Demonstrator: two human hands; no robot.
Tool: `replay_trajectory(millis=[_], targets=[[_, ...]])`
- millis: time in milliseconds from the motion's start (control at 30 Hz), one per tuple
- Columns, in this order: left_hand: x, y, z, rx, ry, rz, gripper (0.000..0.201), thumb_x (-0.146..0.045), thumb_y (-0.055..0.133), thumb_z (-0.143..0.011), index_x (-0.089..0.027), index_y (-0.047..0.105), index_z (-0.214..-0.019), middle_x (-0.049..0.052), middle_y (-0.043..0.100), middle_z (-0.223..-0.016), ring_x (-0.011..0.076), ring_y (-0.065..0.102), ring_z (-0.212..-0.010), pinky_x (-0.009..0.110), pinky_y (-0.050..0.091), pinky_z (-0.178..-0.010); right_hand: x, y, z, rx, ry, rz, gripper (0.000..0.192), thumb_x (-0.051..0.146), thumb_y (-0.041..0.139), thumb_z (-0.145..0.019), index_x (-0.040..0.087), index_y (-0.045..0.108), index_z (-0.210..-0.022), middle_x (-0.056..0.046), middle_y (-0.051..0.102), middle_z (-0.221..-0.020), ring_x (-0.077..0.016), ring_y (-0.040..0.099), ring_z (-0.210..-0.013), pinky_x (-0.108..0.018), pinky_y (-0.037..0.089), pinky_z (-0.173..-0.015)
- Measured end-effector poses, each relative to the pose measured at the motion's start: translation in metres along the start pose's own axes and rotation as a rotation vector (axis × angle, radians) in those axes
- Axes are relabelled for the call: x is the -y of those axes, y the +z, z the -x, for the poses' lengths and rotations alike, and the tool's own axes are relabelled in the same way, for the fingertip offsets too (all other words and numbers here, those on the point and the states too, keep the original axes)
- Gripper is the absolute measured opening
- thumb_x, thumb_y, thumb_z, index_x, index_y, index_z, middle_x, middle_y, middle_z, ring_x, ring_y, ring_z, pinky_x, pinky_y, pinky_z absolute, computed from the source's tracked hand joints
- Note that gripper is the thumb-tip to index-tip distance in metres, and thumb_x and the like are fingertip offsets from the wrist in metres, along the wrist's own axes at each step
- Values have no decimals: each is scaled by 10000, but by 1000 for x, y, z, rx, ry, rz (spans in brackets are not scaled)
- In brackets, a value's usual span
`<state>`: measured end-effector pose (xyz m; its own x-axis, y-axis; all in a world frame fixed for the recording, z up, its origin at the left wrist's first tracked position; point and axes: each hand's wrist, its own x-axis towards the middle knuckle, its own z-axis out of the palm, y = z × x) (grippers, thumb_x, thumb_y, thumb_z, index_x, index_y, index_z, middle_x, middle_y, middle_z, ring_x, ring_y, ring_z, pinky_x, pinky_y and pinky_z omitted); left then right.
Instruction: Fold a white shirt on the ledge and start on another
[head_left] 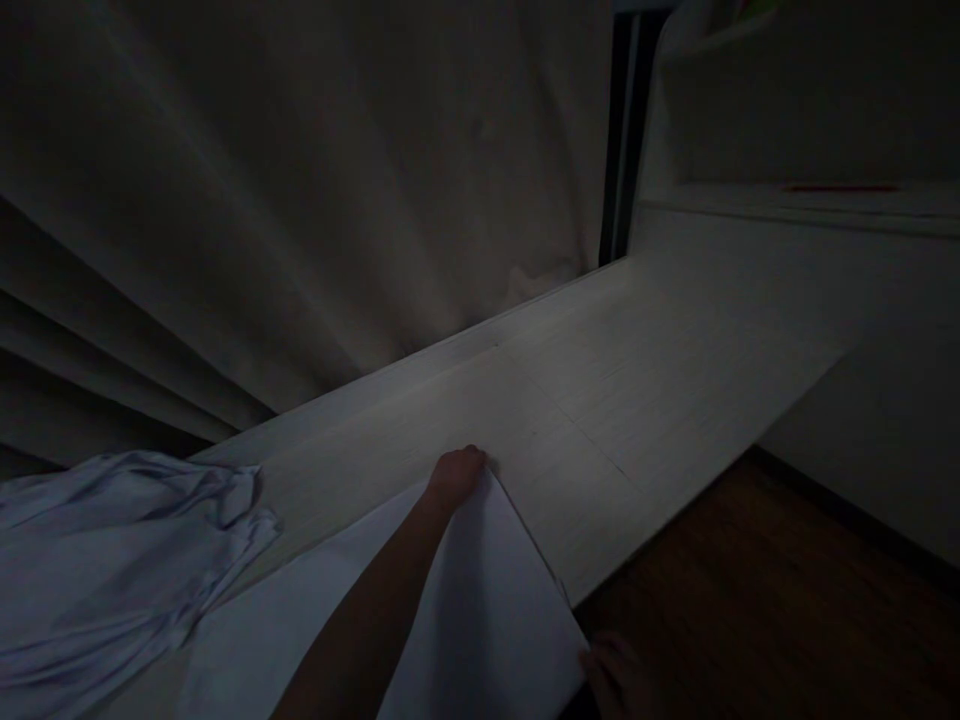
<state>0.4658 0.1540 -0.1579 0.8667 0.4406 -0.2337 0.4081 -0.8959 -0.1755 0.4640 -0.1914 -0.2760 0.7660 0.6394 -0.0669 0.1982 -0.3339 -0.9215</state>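
Left hand [459, 478] is curled tight on a corner of a white sheet [487, 610]. From the left, I see a crumpled cloth [127, 560], then the sheet, both on the desk [592, 390]. Last comes my right hand [616, 672] at the sheet's edge, too dark for me to tell how closed it is.

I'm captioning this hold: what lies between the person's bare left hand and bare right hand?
In the head view, the straight edge of a smooth white sheet runs from the left hand to the right hand.
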Motion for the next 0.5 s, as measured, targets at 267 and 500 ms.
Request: replay_trajectory(millis=[267, 500], targets=[[-10, 8, 7, -40, 51, 44, 348, -195, 333, -889, -215, 528, -1176, 105, 503, -1366, 250, 485, -1231, 402, 448, -949, 47, -5, -26, 152, 84, 20, 431, 500, 421, -878, 218, 633, -1126, -86, 633, -1164, -216, 583, -1072, -329, 440, -950], [-4, 8, 7, -66, 14, 114, 330, -236, 311, -907, -209, 544, -1139, 91, 562, -1274, 203, 555, -1119, 345, 466, -911, 64, -3, -38, 195, 40, 61, 337, 410, 434, -878, 213, 702, -932, -83, 650, -958, -211, 604, -918, -321, 454, -861]])
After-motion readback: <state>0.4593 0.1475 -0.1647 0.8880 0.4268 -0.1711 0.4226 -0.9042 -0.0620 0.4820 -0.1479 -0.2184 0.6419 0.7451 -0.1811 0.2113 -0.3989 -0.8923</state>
